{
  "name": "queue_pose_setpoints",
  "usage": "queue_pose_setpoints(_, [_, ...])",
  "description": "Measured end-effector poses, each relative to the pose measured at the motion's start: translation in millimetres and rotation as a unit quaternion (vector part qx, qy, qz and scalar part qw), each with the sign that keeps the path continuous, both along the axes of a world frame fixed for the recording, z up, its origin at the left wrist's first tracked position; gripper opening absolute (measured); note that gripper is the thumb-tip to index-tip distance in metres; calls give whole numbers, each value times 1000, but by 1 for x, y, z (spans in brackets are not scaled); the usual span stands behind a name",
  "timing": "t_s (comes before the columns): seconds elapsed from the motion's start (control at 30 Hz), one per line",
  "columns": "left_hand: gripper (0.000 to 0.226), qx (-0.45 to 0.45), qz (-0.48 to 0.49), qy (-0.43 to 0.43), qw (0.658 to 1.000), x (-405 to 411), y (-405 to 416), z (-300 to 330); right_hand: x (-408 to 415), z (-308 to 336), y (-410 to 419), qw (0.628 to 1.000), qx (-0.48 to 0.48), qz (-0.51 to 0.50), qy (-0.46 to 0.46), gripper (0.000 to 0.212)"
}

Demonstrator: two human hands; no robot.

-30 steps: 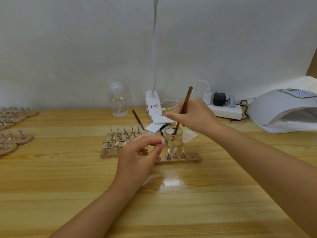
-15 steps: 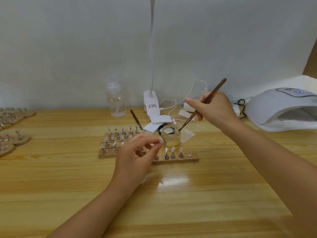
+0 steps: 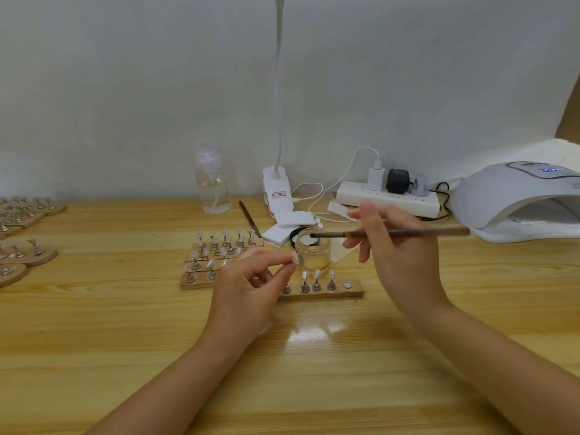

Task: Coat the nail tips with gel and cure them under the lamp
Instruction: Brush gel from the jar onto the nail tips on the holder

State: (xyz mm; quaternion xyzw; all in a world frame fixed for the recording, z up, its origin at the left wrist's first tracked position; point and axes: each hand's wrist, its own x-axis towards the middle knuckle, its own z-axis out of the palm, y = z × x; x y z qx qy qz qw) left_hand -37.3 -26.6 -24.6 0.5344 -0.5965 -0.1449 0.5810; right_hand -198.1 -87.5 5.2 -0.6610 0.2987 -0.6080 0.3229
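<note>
left hand (image 3: 248, 277) pinching a nail tip (image 3: 295, 257) beside the gel jar (image 3: 314, 251); right hand (image 3: 395, 246) gripping the brush (image 3: 392, 233), bristles over the rim. best wiped of excess, then stroked thinly.

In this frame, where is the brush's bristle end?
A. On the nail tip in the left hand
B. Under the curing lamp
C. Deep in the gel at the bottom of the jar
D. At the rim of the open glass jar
D: the right hand holds the brush nearly level, its dark bristle end at the rim of the glass jar.
</note>
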Motion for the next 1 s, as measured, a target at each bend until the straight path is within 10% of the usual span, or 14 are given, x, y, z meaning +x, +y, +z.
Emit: queue_pose_setpoints(1.0, [36, -3, 23, -25, 999, 0, -3, -3, 6, -35, 11, 971, -208, -3, 122, 48])
